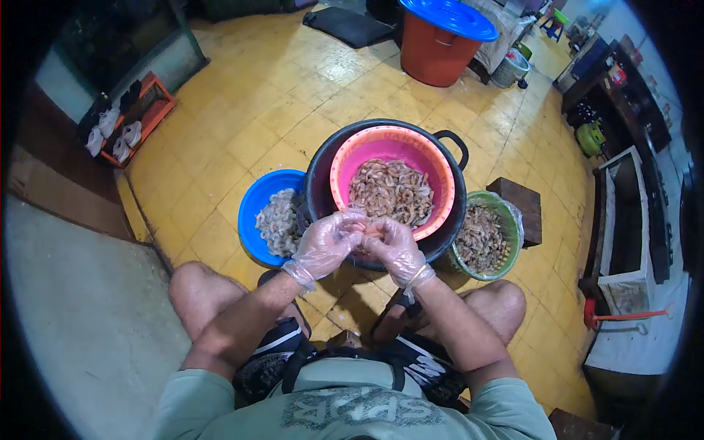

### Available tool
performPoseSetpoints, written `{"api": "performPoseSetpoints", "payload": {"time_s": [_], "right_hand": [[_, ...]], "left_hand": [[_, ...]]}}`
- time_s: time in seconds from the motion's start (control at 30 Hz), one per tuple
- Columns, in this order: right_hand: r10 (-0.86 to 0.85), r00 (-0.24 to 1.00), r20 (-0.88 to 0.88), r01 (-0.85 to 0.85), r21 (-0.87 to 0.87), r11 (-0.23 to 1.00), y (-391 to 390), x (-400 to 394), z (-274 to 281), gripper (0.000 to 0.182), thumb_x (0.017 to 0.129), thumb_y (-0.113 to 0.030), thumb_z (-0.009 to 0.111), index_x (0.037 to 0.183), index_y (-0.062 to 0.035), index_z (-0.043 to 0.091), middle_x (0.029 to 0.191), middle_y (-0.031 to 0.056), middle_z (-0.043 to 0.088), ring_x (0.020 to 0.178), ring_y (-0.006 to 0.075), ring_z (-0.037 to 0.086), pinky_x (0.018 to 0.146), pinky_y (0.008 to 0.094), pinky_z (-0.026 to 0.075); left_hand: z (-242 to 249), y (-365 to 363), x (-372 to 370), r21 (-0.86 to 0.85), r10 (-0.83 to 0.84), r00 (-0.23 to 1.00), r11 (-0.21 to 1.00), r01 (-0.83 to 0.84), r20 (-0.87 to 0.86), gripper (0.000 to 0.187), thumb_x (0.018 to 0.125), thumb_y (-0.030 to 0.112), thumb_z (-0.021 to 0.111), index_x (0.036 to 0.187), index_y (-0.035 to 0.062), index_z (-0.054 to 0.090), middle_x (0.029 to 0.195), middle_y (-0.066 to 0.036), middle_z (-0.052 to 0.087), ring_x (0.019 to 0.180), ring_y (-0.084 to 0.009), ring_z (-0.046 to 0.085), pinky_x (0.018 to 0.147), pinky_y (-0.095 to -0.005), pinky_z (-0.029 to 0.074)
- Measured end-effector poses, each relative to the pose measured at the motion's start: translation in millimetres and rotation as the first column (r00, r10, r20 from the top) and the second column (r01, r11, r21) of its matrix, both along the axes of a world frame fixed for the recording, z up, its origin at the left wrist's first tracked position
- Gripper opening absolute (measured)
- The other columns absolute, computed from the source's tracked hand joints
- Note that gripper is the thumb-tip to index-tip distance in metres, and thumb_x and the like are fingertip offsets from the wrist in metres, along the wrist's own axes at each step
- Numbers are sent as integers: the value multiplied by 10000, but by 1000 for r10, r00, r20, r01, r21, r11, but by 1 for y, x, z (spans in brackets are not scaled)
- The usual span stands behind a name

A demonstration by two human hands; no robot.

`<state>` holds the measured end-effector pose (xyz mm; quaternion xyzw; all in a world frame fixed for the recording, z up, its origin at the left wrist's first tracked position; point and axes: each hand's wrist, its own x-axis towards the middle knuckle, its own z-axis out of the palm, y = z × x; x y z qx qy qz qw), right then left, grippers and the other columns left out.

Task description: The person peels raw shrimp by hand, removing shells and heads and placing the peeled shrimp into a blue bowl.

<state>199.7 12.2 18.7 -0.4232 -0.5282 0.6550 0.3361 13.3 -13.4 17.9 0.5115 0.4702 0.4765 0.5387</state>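
Both hands wear clear plastic gloves and meet over the near rim of a black tub (317, 183). My left hand (326, 246) and my right hand (394, 249) pinch one small shrimp (369, 232) between their fingertips. Inside the tub sits a pink basin (345, 158) heaped with whole shrimp (390, 191). To the left, a blue bowl (253, 209) holds pale peeled shrimp (279, 220). To the right, a green basket (512, 220) lined with plastic holds shrimp shells (478, 238).
I sit low on a yellow tiled floor (271, 103), knees apart. A small wooden stool (522, 207) stands behind the green basket. An orange barrel with a blue lid (444, 33) stands at the back. A red shoe rack (136, 114) is at left, shelves at right.
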Motion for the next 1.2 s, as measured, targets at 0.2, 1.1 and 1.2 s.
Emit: {"api": "performPoseSetpoints", "payload": {"time_s": [0.2, 1.1, 1.2], "right_hand": [[-70, 995, -73, 66, -54, 996, 2, 0, 6, 126, 932, -79, 711, 1012, 9, 670, 895, 40, 690, 764, 92, 645, 692, 245, 541], [-193, 968, 160, 127, 353, 927, 2, 0, 22, 107, 889, -73, 643, 843, 9, 694, 705, 133, 659, 640, 187, 646, 632, 331, 516], [-150, 899, 411, -73, 480, 874, 9, 8, 17, 182, 892, -152, 673, 976, -15, 759, 840, 177, 734, 738, 290, 725, 708, 393, 561]], "left_hand": [[15, 1, -3, -98, -46, 991, 995, 34, -127, 256, 949, 98, 704, 1176, -18, 691, 1028, -67, 736, 906, -110, 685, 802, -276, 575], [-2, 6, -12, -211, 82, 961, 977, -25, 265, 208, 975, 50, 655, 1164, -37, 648, 1030, -96, 713, 856, -136, 700, 774, -272, 600], [-3, 7, -13, -229, 110, 939, 973, -34, 326, 229, 979, 29, 630, 1197, -40, 636, 1046, -97, 710, 862, -145, 701, 769, -266, 597]]}}
